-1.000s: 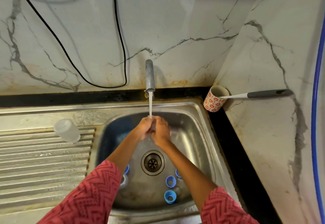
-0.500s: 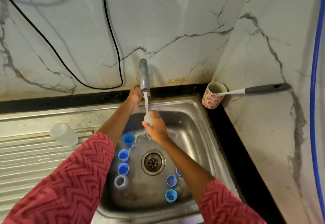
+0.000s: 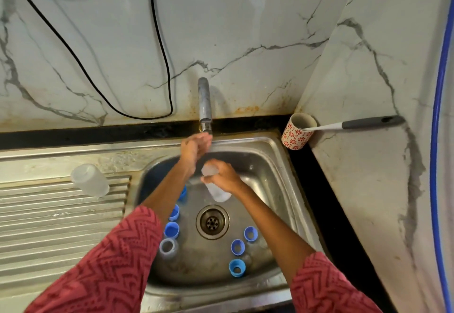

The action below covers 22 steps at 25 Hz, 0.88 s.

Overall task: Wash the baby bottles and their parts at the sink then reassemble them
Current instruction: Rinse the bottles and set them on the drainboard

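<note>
Translucent plastic, our bottle (image 3: pixel 215 185) hangs tilted over the sink (image 3: pixel 272 165) basin, gripped by our right hand (image 3: pixel 224 176), we judge to drain it. Our left hand (image 3: pixel 195 146) reaches the tap (image 3: pixel 205 102) base; its grip we cannot tell. Blue rings (image 3: pixel 237 247) lie round the drain (image 3: pixel 212 221); another bottle (image 3: pixel 89 180) rests on the drainboard (image 3: pixel 49 214).

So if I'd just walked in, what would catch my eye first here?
Probably the two hands over the steel sink: the right hand grips a clear bottle above the drain, while the left hand reaches up by the tap. Next, the blue rings scattered in the basin, and the red-flowered cup in the back right corner, with a grey-handled brush poking out.
</note>
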{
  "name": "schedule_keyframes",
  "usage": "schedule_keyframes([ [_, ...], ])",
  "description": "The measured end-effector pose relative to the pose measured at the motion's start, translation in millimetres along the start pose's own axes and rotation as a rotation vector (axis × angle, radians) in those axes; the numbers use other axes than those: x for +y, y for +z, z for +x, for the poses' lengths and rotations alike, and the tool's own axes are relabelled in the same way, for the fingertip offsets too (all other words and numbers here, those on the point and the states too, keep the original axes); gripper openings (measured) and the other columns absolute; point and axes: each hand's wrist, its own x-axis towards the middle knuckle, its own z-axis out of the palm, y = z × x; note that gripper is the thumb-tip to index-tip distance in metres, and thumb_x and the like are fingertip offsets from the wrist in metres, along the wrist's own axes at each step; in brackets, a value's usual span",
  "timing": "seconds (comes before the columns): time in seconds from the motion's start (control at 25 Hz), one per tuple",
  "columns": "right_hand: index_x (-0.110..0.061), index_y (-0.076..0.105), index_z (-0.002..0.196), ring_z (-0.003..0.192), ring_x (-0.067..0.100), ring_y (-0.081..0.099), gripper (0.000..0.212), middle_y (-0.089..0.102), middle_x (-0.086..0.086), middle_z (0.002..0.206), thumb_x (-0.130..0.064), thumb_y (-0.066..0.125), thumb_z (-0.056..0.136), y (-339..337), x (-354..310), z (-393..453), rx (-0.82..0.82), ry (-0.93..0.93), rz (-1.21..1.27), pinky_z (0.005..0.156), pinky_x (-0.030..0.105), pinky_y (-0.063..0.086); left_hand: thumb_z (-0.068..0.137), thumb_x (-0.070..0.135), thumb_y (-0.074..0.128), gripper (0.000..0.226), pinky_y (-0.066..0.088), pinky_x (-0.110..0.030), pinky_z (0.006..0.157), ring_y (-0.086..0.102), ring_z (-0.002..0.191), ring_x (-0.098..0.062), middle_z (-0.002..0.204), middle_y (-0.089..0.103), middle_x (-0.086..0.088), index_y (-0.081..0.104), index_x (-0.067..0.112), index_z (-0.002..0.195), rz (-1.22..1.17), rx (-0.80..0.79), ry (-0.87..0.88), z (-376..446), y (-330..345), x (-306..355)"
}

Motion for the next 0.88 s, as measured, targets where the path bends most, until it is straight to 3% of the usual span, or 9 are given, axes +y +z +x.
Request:
schedule_keyframes([
  [0.08, -0.009, 0.058, 0.120, 0.111, 0.030, 0.053, 0.036, 0.060, 0.014, 0.120, -0.017, 0.062, 0.085, 9, -5, -10, -0.148, -0.119, -0.525, 0.090, 0.033, 0.042, 0.097, 0.014, 0.036, 0.030, 0.051, -0.028, 0.062, 0.061, 0.066, -0.021, 0.073, 0.063, -0.012, 0.059, 0.007, 0.079, -0.094, 0.062, -0.265, -23, -5, -48],
  [0.16, -0.014, 0.060, 0.116, 0.114, 0.028, 0.050, 0.030, 0.062, 0.009, 0.117, -0.028, 0.056, 0.089, 25, -5, -22, -0.269, -0.129, -1.045, 0.092, 0.034, 0.039, 0.098, 0.023, 0.028, 0.035, 0.049, -0.031, 0.069, 0.059, 0.070, -0.026, 0.074, 0.058, -0.014, 0.053, 0.005, 0.083, -0.211, 0.030, -0.516, -46, -5, -90],
  [0.24, -0.016, 0.059, 0.119, 0.119, 0.025, 0.047, 0.030, 0.059, 0.005, 0.123, -0.027, 0.056, 0.091, 44, 2, -33, -0.353, -0.030, -1.331, 0.096, 0.034, 0.038, 0.100, 0.020, 0.028, 0.029, 0.046, -0.034, 0.078, 0.055, 0.082, -0.029, 0.082, 0.057, -0.012, 0.049, 0.004, 0.087, -0.165, 0.053, -0.604, -62, -4, -116],
  [0.4, -0.004, 0.051, 0.129, 0.125, 0.032, 0.048, 0.042, 0.052, 0.015, 0.133, -0.010, 0.060, 0.089, 74, 14, -43, -0.446, 0.203, -1.319, 0.104, 0.044, 0.037, 0.102, 0.007, 0.029, 0.036, 0.045, -0.018, 0.051, 0.043, 0.064, -0.010, 0.074, 0.049, -0.007, 0.040, 0.014, 0.069, 0.176, -0.007, -0.494, -89, -5, -134],
  [0.48, -0.004, 0.054, 0.127, 0.119, 0.035, 0.053, 0.041, 0.056, 0.016, 0.129, -0.014, 0.063, 0.088, 80, 14, -50, -0.469, 0.214, -1.428, 0.098, 0.044, 0.042, 0.102, 0.007, 0.033, 0.035, 0.049, -0.017, 0.058, 0.043, 0.065, -0.007, 0.074, 0.043, 0.001, 0.039, 0.017, 0.069, 0.295, -0.079, -0.452, -103, -6, -133],
  [0.56, -0.005, 0.056, 0.124, 0.118, 0.033, 0.055, 0.036, 0.057, 0.013, 0.128, -0.016, 0.060, 0.090, 79, 14, -54, -0.469, 0.160, -1.459, 0.094, 0.043, 0.046, 0.097, 0.004, 0.039, 0.032, 0.050, -0.028, 0.071, 0.046, 0.064, -0.011, 0.071, 0.047, -0.003, 0.044, 0.014, 0.067, 0.517, -0.139, -0.408, -106, -14, -136],
  [0.72, -0.007, 0.057, 0.125, 0.118, 0.029, 0.056, 0.042, 0.059, 0.009, 0.128, -0.028, 0.063, 0.089, 62, 4, -59, -0.372, 0.154, -1.306, 0.095, 0.040, 0.048, 0.086, -0.002, 0.049, 0.025, 0.053, -0.028, 0.072, 0.054, 0.071, -0.014, 0.073, 0.054, -0.001, 0.052, 0.017, 0.070, 0.742, -0.168, -0.239, -112, -23, -127],
  [0.8, -0.007, 0.055, 0.127, 0.117, 0.029, 0.057, 0.053, 0.059, 0.008, 0.128, -0.039, 0.064, 0.087, 55, 5, -56, -0.360, 0.263, -1.160, 0.096, 0.039, 0.048, 0.082, -0.008, 0.054, 0.020, 0.052, -0.027, 0.068, 0.056, 0.067, -0.005, 0.071, 0.053, 0.004, 0.060, 0.011, 0.084, 0.759, -0.161, -0.120, -115, -32, -122],
  [0.88, -0.007, 0.054, 0.127, 0.112, 0.029, 0.059, 0.053, 0.059, 0.011, 0.122, -0.044, 0.056, 0.091, 49, 10, -55, -0.370, 0.369, -0.946, 0.091, 0.035, 0.048, 0.076, -0.010, 0.061, 0.044, 0.047, -0.020, 0.070, 0.058, 0.078, -0.002, 0.088, 0.058, 0.002, 0.055, 0.007, 0.117, 0.852, -0.207, -0.056, -121, -43, -115],
])
